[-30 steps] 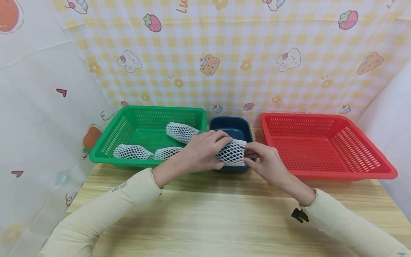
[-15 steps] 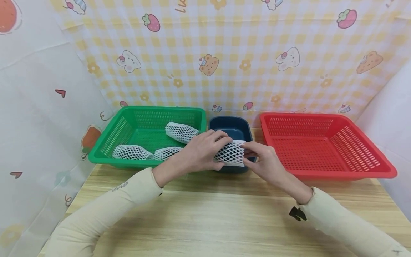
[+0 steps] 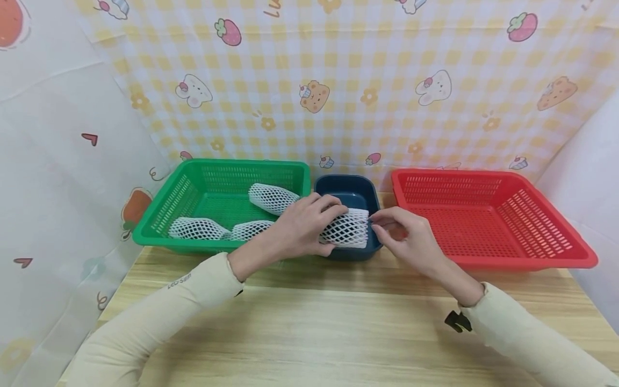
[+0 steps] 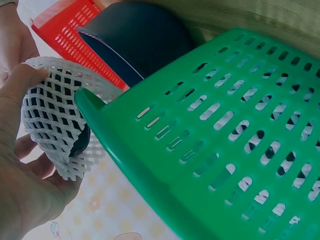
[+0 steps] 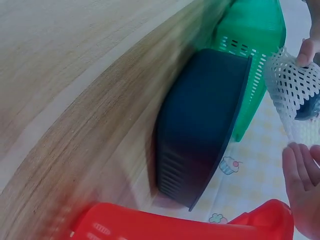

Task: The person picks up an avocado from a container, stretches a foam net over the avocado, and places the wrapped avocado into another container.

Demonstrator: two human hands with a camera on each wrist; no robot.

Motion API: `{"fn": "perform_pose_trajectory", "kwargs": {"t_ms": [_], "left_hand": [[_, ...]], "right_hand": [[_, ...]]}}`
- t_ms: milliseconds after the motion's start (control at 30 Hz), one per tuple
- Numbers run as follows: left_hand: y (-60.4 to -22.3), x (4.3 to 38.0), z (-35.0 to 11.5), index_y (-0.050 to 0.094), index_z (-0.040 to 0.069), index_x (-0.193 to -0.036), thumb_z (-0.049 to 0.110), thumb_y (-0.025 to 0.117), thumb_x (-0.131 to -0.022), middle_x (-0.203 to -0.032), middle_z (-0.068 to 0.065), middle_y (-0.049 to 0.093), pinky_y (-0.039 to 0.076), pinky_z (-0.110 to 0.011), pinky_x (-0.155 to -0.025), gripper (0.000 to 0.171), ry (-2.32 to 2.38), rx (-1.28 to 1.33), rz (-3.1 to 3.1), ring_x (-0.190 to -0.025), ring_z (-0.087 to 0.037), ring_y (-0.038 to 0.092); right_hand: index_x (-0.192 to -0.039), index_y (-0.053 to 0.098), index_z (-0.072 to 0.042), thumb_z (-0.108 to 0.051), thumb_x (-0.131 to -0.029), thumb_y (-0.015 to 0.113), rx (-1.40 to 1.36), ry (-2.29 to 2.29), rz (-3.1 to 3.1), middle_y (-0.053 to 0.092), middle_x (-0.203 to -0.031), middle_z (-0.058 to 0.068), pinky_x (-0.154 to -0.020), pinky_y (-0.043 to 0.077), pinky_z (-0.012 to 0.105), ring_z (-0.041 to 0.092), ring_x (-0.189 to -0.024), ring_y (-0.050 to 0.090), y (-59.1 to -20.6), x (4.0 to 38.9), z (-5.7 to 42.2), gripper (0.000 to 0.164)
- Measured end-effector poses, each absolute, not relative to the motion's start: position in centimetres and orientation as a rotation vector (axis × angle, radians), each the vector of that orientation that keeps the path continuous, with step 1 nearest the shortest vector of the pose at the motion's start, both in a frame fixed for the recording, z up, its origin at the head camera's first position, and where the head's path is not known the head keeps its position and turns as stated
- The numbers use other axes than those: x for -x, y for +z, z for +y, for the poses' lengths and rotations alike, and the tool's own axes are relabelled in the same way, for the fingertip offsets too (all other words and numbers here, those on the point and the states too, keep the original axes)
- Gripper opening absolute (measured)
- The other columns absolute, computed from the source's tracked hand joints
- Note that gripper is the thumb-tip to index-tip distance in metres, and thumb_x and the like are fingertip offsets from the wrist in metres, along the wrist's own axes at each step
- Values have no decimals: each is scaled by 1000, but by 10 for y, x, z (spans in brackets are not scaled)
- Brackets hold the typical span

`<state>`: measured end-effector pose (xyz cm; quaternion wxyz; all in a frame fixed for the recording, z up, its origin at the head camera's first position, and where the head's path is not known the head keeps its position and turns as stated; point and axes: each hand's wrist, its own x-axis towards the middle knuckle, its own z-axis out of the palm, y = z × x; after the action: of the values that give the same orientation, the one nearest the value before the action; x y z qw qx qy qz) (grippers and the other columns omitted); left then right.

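In the head view my left hand (image 3: pixel 303 224) grips a white foam net sleeve (image 3: pixel 345 230) over the front of the navy basin (image 3: pixel 345 184). A dark, smooth, rounded thing (image 4: pixel 80 142) shows through the mesh and at a gap in the sleeve; its kind is not clear. My right hand (image 3: pixel 411 236) is at the sleeve's right end, thumb and forefinger tips close together right beside its edge. In the right wrist view the fingers (image 5: pixel 296 165) are fairly straight, their tips at the sleeve's end.
On the left stands a green basket (image 3: pixel 222 162) with several net-wrapped items, one (image 3: pixel 273 199) near its right wall. A red basket (image 3: pixel 483 215) stands right of the basin. All rest on a wooden table (image 3: pixel 309 328) before a checked cloth (image 3: pixel 367 64).
My right hand has drawn slightly right, its fingertips coming off the sleeve's end. The left hand keeps its grip on the sleeve with little movement.
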<state>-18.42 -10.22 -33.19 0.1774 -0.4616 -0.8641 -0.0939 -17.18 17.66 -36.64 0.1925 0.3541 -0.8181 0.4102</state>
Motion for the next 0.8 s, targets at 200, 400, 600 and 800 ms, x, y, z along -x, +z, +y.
{"fn": "perform_pose_trajectory", "kwargs": {"t_ms": [200,400,600,800], "left_hand": [[-333,184,-101,61,8,-134,38,88,-76,-128,-10,60,48,-39,-93,71,-306,1320,-2438,-108,-28,56],[-337,183,-101,61,7,-135,35,89,-77,-129,-10,60,45,-38,-98,70,-425,1338,-2415,-111,-27,56],[-339,182,-100,57,8,-140,33,88,-79,-131,-10,59,45,-34,-97,72,-573,1368,-2414,-113,-25,54],[-342,183,-102,56,8,-142,29,89,-79,-133,-8,59,43,-33,-99,74,-706,1413,-2360,-116,-22,52]], "right_hand": [[-131,62,-10,-5,-81,83,-979,1168,-2283,61,-126,3,-93,50,31,18,-111,59,-364,175,171,54],[-147,46,-13,-23,-80,89,-1050,1224,-2505,52,-142,4,-98,49,47,20,-123,52,-362,181,158,79],[-149,41,-15,-25,-80,89,-1156,1262,-2609,59,-127,4,-84,55,40,20,-107,59,-366,180,150,84],[-146,44,-15,-17,-81,87,-1160,1361,-2559,58,-129,2,-85,55,37,19,-108,57,-370,178,146,78]]}}
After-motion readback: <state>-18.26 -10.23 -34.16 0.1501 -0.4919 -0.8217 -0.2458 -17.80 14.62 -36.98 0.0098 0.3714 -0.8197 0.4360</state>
